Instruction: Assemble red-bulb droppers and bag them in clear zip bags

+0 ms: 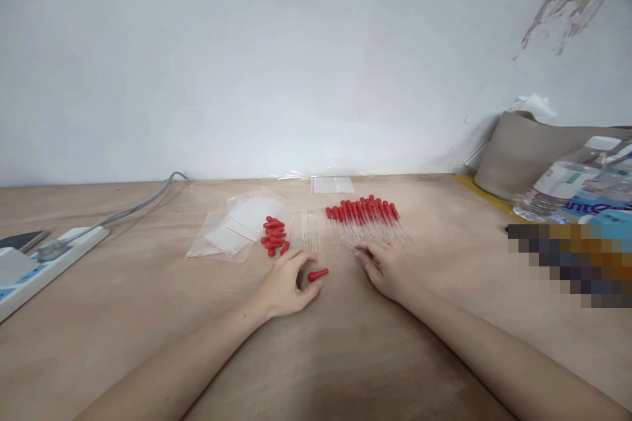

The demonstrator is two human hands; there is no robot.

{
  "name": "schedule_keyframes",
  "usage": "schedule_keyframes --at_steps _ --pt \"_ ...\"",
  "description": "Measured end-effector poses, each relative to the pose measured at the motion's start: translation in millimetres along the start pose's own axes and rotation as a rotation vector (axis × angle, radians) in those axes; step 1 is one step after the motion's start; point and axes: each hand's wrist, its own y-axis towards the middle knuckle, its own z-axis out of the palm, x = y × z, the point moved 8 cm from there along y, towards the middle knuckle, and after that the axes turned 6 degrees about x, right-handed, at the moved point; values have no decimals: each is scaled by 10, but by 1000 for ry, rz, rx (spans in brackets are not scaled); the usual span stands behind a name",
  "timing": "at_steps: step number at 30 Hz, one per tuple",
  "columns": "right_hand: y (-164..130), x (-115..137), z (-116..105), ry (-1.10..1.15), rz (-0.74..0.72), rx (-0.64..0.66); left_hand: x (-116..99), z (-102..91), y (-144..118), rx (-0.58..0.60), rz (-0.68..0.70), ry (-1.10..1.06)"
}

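Observation:
My left hand (289, 283) rests on the wooden table with thumb and fingers apart. A single red rubber dropper bulb (318, 274) lies in the gap by its fingertips, not gripped. My right hand (382, 266) is loosely curled, thumb apart from the fingers, with nothing visible in it. Just beyond it is a row of glass droppers (368, 218) with red bulbs fitted, their thin tips pointing toward me. Loose red bulbs (273, 235) form a small pile past my left hand. Beside that pile lie several bare glass tubes (305, 230).
Clear zip bags (232, 227) overlap left of the bulbs; another bag (332, 185) lies by the wall. A white power strip (54, 263) with a grey cable (143, 202) is at left. At right are a water bottle (563, 177) and a grey-brown container (508, 151).

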Motion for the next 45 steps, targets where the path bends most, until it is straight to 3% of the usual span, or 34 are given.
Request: schedule_keyframes --at_steps 6,13,20,27,33,39,45 --pt "4 126 -10 11 -38 40 -39 97 92 -49 46 -37" --pt "-13 330 17 33 -138 136 89 59 88 -101 -68 -243" --pt "-5 353 86 49 -148 206 86 73 80 -82 -29 -297" --pt "28 308 135 91 -172 263 126 172 83 45 4 -492" --pt "68 322 138 22 -204 265 74 171 78 76 28 -458" --pt "99 400 125 -70 -192 185 68 86 78 5 10 -325" --pt "126 456 242 -93 -178 212 26 56 65 -15 67 -198"
